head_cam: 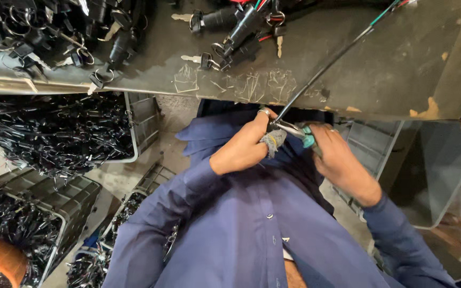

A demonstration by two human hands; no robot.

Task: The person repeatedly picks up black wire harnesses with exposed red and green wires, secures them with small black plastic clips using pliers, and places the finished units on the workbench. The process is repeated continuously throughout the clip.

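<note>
— Table (380,69)? Dull grey metal, scratched and stained, chipped at the edge.
— Pliers (294,130)? Bright bare steel, glossy teal plastic handles.
— Cable (326,66)? Smooth black plastic sheath.
— Shirt (241,224)? Soft matt blue cloth.
— Crates (145,120)? Ribbed grey plastic, dusty.

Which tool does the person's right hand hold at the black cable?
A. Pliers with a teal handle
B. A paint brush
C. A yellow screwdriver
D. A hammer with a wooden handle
A: the right hand grips pliers with a teal handle, their metal tip at the black cable beside the left hand.
</note>
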